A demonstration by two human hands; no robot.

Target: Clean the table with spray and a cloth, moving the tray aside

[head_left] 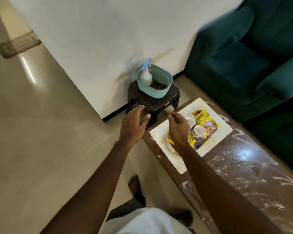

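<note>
Both arms reach forward. The left hand [134,123] is spread, fingers straight, released, and hovers in front of a dark stool [153,101]. The right hand [178,128] hangs over the near end of the white tray [224,131], fingers loosely curled and holding nothing.

The tray lies on the brown counter [247,168], which is smeared with white. It carries two white cups [199,130] and a yellow packet [209,123]. The spray bottle [145,76] stands in a teal basin [156,92] on the stool, by the white wall. A green sofa [243,56] stands behind the counter, and the floor is pale tile.

The packet shows the letters "OFF".
</note>
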